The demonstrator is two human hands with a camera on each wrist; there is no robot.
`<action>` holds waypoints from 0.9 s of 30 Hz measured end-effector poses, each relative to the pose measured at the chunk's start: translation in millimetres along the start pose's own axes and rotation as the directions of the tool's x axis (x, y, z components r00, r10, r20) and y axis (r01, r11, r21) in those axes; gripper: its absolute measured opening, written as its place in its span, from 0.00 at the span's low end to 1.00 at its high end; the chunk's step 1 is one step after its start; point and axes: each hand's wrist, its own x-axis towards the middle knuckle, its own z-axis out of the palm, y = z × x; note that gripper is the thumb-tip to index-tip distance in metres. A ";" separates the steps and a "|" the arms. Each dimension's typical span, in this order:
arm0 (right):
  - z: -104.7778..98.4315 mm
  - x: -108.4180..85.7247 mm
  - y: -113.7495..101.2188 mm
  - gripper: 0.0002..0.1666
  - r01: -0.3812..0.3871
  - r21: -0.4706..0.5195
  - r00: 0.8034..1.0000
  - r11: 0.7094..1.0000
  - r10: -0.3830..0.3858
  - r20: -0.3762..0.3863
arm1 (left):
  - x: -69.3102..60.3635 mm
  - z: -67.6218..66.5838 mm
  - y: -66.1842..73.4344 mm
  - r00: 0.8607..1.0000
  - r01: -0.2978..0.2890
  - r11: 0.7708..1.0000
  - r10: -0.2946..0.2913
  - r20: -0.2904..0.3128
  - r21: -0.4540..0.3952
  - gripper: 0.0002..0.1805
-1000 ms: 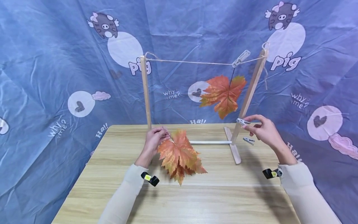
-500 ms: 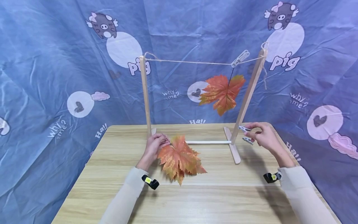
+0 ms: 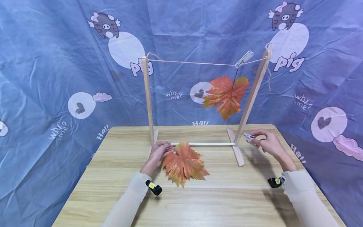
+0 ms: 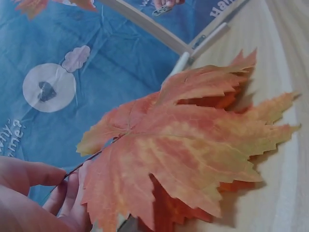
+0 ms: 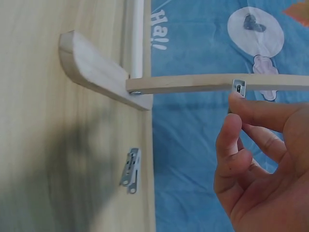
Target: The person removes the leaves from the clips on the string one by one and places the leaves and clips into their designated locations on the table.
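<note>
Leaf (image 4: 178, 145) in orange and yellow looks light and floppy, apt to crease by its lobes, so its thin stem (image 4: 79, 167) seems the best hold; the left hand (image 3: 159, 154) pinches it there, thumb against fingertips, with the blade low over the table (image 3: 184, 205) in front of the white crossbar (image 3: 215, 144). The right hand (image 3: 269, 145) pinches a small clothespin (image 5: 239, 87) between thumb and forefinger, other fingers loosely bent; it is probably stiff and springy. The right wrist view shows a second clothespin (image 5: 130, 171) plainly apart on the table, which the head view barely separates from the held one; the left wrist view shows leaf layers (image 4: 166, 208) underneath, while only the head view shows the whole hanging leaf (image 3: 227, 97) below the string (image 3: 195, 63)
</note>
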 end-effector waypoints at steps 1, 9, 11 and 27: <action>0.3 -0.2 1.6 0.25 -0.001 0.002 1.000 1.000 0.001 0.007 | -0.1 -0.6 -1.5 1.000 0.005 1.000 -0.005 -0.001 0.010 0.14; 2.8 -2.0 15.7 0.27 -0.031 -0.023 0.999 0.999 0.031 0.016 | -1.9 -6.3 -6.8 0.999 0.036 0.991 -0.033 -0.023 0.128 0.17; 3.8 -2.6 19.2 0.27 -0.041 -0.023 0.999 0.999 0.041 0.016 | -2.6 -7.5 -7.4 0.999 0.037 0.984 -0.033 -0.027 0.174 0.17; 18.3 -4.6 51.2 0.26 -0.129 0.011 0.992 0.992 0.129 0.014 | -0.1 -7.9 -18.0 0.999 -0.029 0.939 0.019 0.033 0.343 0.11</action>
